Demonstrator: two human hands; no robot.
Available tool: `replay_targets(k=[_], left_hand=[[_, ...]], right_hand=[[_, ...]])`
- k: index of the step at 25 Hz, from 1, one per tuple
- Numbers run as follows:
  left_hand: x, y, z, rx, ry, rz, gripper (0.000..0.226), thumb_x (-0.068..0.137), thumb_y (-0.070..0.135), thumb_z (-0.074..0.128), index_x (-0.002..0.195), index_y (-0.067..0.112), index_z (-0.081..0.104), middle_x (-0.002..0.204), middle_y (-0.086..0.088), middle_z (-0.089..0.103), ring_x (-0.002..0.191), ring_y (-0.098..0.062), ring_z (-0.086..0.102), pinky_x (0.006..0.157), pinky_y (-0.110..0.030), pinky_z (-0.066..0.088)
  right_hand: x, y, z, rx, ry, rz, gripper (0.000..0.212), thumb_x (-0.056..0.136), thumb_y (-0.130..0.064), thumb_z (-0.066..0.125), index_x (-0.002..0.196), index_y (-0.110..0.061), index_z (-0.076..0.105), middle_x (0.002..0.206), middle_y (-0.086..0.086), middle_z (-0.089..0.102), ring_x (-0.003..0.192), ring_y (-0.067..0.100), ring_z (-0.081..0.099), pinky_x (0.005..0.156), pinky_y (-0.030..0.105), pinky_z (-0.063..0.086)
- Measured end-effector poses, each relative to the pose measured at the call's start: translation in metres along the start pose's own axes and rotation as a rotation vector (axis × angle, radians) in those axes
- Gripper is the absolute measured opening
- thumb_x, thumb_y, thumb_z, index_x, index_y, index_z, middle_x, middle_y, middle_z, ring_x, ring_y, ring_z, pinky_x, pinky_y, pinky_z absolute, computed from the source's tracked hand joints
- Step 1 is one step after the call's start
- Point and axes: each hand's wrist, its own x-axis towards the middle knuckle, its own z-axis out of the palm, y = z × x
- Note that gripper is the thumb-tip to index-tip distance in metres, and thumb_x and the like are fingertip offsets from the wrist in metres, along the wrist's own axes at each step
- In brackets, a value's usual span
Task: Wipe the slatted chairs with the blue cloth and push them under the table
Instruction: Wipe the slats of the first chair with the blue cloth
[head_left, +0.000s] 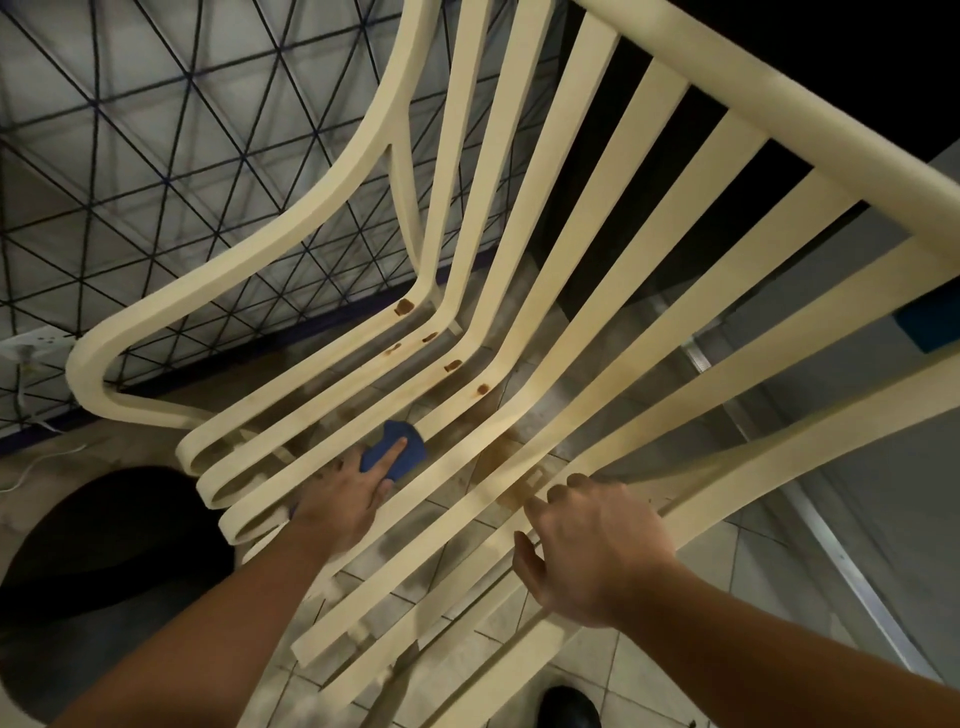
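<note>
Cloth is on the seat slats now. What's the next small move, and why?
Probably slide the left hand and blue cloth up the slats toward the brown spots near the seat bend: they lie just beyond the cloth, and the right hand is on a slat.
</note>
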Motion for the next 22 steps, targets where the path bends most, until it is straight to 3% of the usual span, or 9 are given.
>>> replay_targets(k=[3, 9, 15, 22], left_hand=[[0.029, 0.021, -0.005, 0.041, -0.056, -0.006, 0.061, 0.106, 0.052, 0.022, 0.155, 0.048, -0.014, 0.137, -0.009, 0.043, 0.098, -0.019, 0.055, 0.085, -0.043, 0.056], [0.083, 0.066, -0.017, 0.081, -0.097, 0.014, 0.062, 0.108, 0.050, 0.022, 0.156, 0.045, -0.017, 0.136, -0.013, 0.043, 0.104, -0.026, 0.056, 0.085, -0.043, 0.050], [0.113, 0.089, -0.020, 0.064, -0.155, -0.027, 0.064, 0.107, 0.049, 0.023, 0.154, 0.047, -0.021, 0.142, -0.016, 0.041, 0.120, -0.034, 0.053, 0.098, -0.052, 0.049], [0.093, 0.075, -0.007, 0.036, -0.018, 0.017, 0.071, 0.106, 0.046, 0.036, 0.158, 0.046, -0.012, 0.141, -0.016, 0.043, 0.116, -0.032, 0.055, 0.097, -0.049, 0.047]], right_hand=[[0.000, 0.000, -0.001, 0.022, -0.012, -0.010, 0.044, 0.100, -0.053, 0.029, 0.093, -0.020, 0.058, 0.070, -0.004, 0.053, 0.064, 0.016, 0.054, 0.063, 0.029, 0.046], [0.001, 0.001, -0.006, 0.050, -0.046, -0.021, 0.043, 0.100, -0.052, 0.027, 0.082, -0.019, 0.047, 0.068, -0.001, 0.051, 0.063, 0.019, 0.052, 0.072, 0.034, 0.054], [0.001, -0.001, -0.005, 0.008, -0.052, -0.012, 0.045, 0.099, -0.052, 0.025, 0.081, -0.017, 0.048, 0.068, 0.001, 0.052, 0.062, 0.022, 0.053, 0.068, 0.033, 0.053], [-0.001, -0.005, -0.005, -0.086, -0.034, 0.016, 0.048, 0.100, -0.053, 0.028, 0.086, -0.018, 0.058, 0.066, -0.002, 0.052, 0.057, 0.015, 0.052, 0.053, 0.026, 0.044]])
